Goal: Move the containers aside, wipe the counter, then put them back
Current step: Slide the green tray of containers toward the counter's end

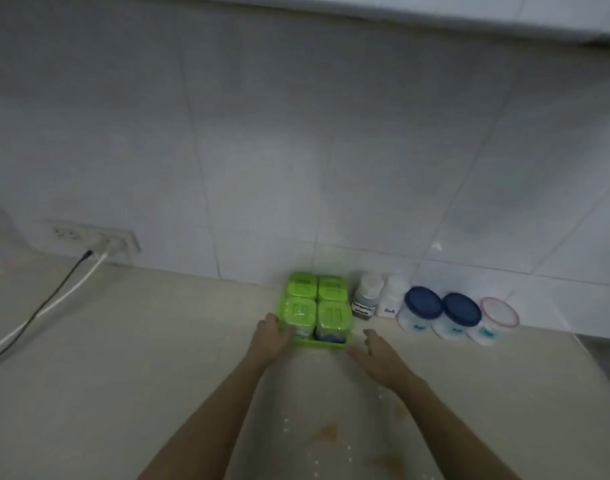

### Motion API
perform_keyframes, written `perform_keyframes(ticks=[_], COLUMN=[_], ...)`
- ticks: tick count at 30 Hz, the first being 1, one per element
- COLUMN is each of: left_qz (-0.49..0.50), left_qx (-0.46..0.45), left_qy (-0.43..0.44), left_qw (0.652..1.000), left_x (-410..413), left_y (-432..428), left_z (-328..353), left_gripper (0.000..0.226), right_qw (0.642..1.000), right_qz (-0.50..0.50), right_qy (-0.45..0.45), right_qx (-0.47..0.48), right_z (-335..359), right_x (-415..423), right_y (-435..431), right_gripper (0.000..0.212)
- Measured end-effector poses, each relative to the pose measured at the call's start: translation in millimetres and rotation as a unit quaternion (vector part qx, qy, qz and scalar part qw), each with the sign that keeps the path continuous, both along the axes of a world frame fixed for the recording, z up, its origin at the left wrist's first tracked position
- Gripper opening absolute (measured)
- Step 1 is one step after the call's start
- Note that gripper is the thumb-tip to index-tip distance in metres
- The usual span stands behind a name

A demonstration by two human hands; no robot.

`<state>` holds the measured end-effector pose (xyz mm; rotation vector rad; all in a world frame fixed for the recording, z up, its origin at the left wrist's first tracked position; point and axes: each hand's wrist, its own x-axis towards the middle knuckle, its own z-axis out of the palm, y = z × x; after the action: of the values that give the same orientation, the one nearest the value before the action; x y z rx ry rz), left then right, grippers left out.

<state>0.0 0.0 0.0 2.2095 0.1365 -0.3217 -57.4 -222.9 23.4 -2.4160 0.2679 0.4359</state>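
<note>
Orange smears [327, 433] and white specks [286, 421] are seen on the matt beige table [123, 358] nearest; beyond, the front left corner of a glossy green plastic tray [317, 345] is gripped by the left hand [269, 336], while the right hand [378, 356] is held flat, fingers straight, just beside its front right corner; four square green-lidded tubs [334, 317] are packed in the tray; further right, two white labelled bottles [365, 299] and three round tubs [423, 304] are lined along the tiled wall [296, 150].

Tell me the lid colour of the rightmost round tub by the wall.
Its lid is clear with a pink rim; head view.
</note>
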Motion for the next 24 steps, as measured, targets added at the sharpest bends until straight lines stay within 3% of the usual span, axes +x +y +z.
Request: perform_keyframes(ticks=[4, 7, 9, 12, 16, 20, 24], left_qz=[0.031, 0.074, 0.102, 0.116, 0.13, 0.119, 0.093], left_qx=[-0.038, -0.139, -0.188, -0.203, -0.194, -0.261, -0.274], left_qy=[0.041, 0.086, 0.096, 0.1, 0.122, 0.148, 0.151], left_qw=[0.998, 0.984, 0.972, 0.967, 0.965, 0.946, 0.945], left_x=[9, 19, 26, 30, 31, 27, 11], left_y=[2, -1, -3, -9, -6, 1, 20], left_z=[1, 0, 0, -5, -10, -4, -2], left_gripper=[0.051, 0.063, 0.067, 0.064, 0.057, 0.033, 0.034], right_qw=[0.999, 0.996, 0.99, 0.978, 0.955, 0.955, 0.955], right_qz=[-0.037, -0.036, -0.026, -0.075, -0.176, -0.146, -0.139], right_qy=[-0.006, -0.036, -0.046, -0.049, -0.004, 0.028, 0.023], right_qx=[0.019, 0.073, 0.134, 0.191, 0.239, 0.256, 0.26], right_z=[-13, -33, -38, -33, -33, -23, -19], right_x=[23, 46, 58, 62, 62, 60, 55], right_y=[2, 6, 11, 21, 15, 6, 18], right_gripper=[0.062, 0.043, 0.046, 0.047, 0.022, 0.026, 0.03])
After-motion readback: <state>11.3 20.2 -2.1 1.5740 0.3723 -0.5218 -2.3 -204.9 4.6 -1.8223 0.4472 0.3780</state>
